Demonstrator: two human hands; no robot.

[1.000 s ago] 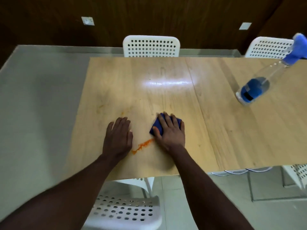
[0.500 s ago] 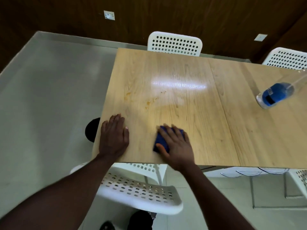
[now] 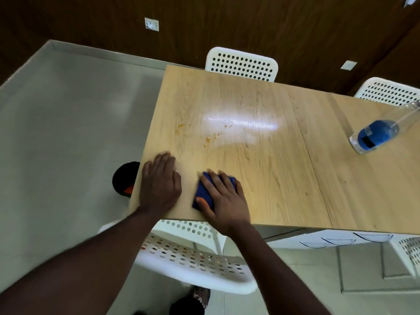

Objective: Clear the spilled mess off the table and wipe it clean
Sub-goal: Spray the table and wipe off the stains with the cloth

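Moved: cloth (image 3: 201, 189) and right hand (image 3: 223, 201) lie nearer the near edge of the counter (image 3: 272, 169) than a second ago; the orange streak then beside them is gone; left hand (image 3: 160, 185) is flat as before.
Left hand: palm down on the counter by its near left corner, fingers straight and together, holding nothing.
Right hand: spread flat on top of the cloth, fingers straight, pressing it onto the counter.
Cloth: blue, folded, mostly hidden under the right hand, just beside the left hand but apart from it.
Mess: small orange drops (image 3: 210, 137) beyond the hands; a faint smear (image 3: 181, 126) nearer the left edge.
Bottle: clear bottle (image 3: 377, 135) with blue liquid at the counter's right end, well apart from both hands.
Chairs: white, perforated; near chair (image 3: 193, 262) below the hands, far chair (image 3: 242, 64) across the counter.
Floor: dark object (image 3: 125, 176) with something orange in it, partly hidden by the counter's left edge.
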